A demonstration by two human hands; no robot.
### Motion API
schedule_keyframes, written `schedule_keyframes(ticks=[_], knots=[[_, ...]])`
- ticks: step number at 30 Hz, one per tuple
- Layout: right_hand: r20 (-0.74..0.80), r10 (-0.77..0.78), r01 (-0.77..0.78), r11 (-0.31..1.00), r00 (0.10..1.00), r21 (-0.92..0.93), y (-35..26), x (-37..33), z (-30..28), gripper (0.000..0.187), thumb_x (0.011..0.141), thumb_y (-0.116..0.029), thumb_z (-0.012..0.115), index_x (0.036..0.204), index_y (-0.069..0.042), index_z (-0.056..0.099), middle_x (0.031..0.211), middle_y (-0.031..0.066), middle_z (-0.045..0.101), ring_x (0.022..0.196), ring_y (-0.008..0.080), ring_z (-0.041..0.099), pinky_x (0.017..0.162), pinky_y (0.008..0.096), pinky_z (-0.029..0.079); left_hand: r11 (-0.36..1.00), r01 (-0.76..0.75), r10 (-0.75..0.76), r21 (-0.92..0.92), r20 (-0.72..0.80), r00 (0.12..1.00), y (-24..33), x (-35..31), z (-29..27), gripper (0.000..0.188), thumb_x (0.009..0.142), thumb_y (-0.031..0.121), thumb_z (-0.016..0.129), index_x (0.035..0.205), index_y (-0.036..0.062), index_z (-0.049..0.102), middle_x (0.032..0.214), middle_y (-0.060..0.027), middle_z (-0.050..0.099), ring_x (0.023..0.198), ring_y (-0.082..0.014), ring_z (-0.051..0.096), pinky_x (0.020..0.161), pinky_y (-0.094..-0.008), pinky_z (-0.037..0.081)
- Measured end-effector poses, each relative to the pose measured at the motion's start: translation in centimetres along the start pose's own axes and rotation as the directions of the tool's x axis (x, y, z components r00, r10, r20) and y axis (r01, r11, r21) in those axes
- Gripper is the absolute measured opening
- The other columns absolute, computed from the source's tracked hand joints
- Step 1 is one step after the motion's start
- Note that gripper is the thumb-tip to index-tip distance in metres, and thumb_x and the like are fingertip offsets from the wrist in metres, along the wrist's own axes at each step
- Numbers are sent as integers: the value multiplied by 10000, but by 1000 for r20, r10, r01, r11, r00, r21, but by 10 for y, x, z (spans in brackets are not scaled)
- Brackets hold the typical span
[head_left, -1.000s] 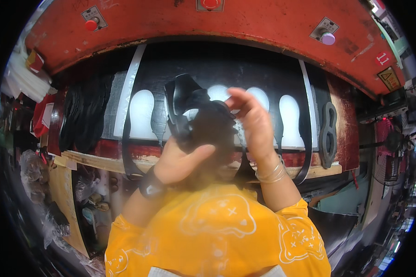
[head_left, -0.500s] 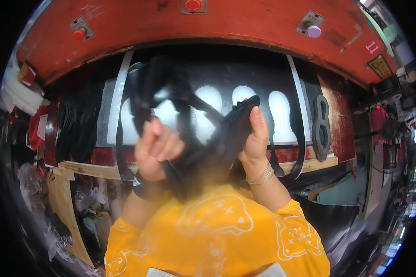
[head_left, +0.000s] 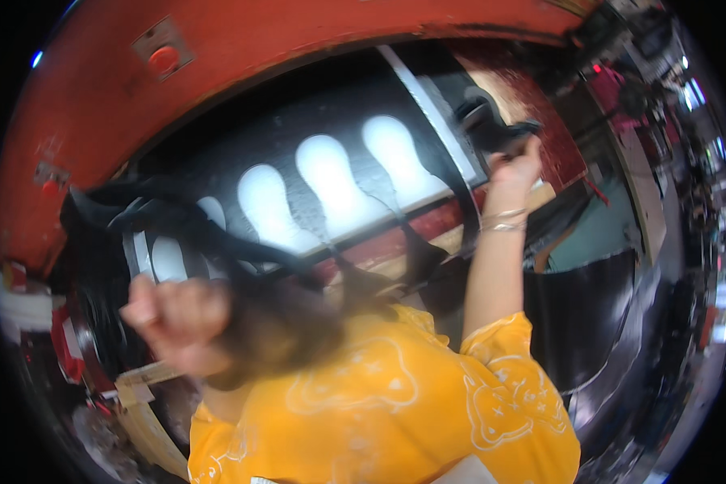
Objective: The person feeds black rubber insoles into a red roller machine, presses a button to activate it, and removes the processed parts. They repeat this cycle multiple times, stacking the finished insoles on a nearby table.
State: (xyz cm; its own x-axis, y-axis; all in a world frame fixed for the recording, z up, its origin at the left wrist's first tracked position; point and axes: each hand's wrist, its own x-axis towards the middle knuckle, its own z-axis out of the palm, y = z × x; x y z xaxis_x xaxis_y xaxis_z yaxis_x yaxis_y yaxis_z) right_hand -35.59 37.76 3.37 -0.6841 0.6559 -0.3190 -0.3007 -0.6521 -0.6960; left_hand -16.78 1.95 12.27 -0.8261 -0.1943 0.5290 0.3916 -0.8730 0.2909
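At the right end of the bench (head_left: 569, 157), holding a black piece (head_left: 500, 139) with the right hand (head_left: 518, 168), pinching it firmly between thumb and fingers. Toward the left side, curling the left hand (head_left: 181, 319) into a fist, seemingly gripping a black sheet (head_left: 185, 226) raised over the bench, but not seeing the exact contact because of blur. Between both hands, showing white sole-shaped patches (head_left: 332, 185) on the dark surface. Judging the black sheet to be light, soft and floppy, probably weak at its narrow parts; therefore recommending a hold on its wider border. Supposing the black piece to be also light, bending a little, perhaps slightly slippery; suggesting a hold across its flat sides. Finding a plate (head_left: 173, 31) around the red button (head_left: 163, 59) on the orange machine (head_left: 250, 32), but reading no words there and recognising no brand. Noticing only white outline drawings on the yellow shirt (head_left: 355, 403).
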Motion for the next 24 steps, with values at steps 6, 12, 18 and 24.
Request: schedule_keyframes(ticks=[6, 12, 18, 24], knots=[[276, 114, -12, 938, 954, -347, -156, 42, -147, 300, 959, -313, 551, 1019, -28, 623, 945, 100, 667, 831, 185, 638, 731, 306, 528, 857, 232, -255, 459, -13, 967, 59, 1, -32, 347, 975, 336, 528, 1153, 52, 437, 710, 34, 418, 600, -71, 384, 649, -222, 342], [72, 559, -84, 249, 826, -965, -156, 5, -264, 276, 808, -225, 742, 995, -32, 683, 949, 28, 675, 929, 132, 596, 855, 263, 457, 720, 543, -593, 433, -23, 805, 28, 7, -36, 791, 933, 442, 545, 1475, -14, 191, 876, -8, 453, 831, -138, 463, 815, -294, 379], [-46, -280, 58, 353, 959, -934, -141, 96, -276, 538, 826, -353, 709, 1118, 80, 580, 980, 131, 622, 913, 233, 576, 884, 365, 452, 557, 644, -754, 524, -5, 657, 9, 26, -24, 791, 933, 451, 535, 1460, -54, 230, 935, -48, 544, 885, -179, 511, 845, -331, 394], [449, -415, 610, 484, 791, -627, -159, 83, -77, 418, 952, -261, 589, 1290, -23, 531, 1202, 97, 600, 1035, 131, 592, 877, 236, 469, 539, 536, -613, 650, -133, 778, 4, 36, -9, 787, 860, 426, 657, 1386, -69, 343, 1096, -169, 630, 1028, -284, 599, 957, -422, 446]])
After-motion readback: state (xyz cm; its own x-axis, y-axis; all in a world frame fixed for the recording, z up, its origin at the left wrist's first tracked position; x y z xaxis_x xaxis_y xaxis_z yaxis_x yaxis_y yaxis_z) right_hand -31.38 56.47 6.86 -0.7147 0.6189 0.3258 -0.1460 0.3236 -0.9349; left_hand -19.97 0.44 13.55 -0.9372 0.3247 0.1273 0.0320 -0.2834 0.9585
